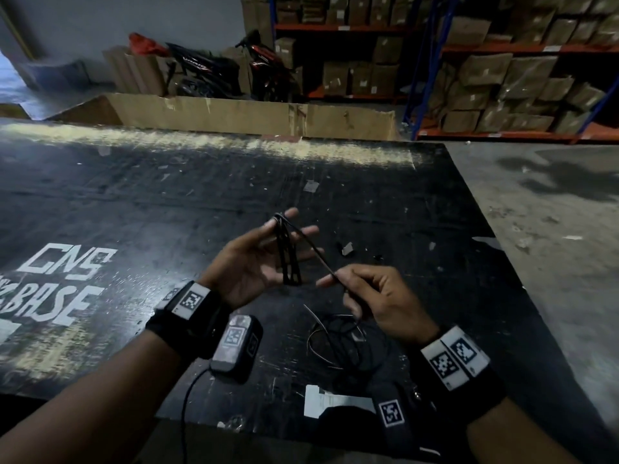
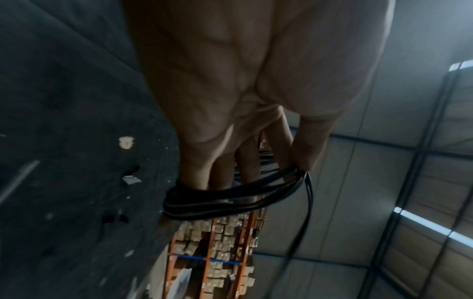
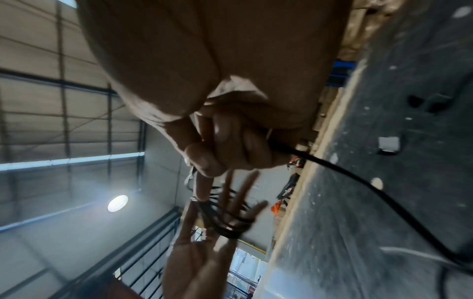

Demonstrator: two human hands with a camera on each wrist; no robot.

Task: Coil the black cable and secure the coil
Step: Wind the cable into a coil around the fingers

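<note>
The black cable runs taut between my two hands above the dark table. My left hand is palm up with straight, spread fingers, and several turns of cable form a coil wrapped round them. In the left wrist view the coil circles the fingers near their tips, with the thumb beside it. My right hand pinches the free strand between thumb and forefinger. The right wrist view shows the cable leaving the curled fingers toward the table. The slack lies tangled below my right hand.
A small black and grey scrap lies just beyond my hands. A white paper label sits at the near edge. A long cardboard box stands behind the table, with shelves of boxes at the back right.
</note>
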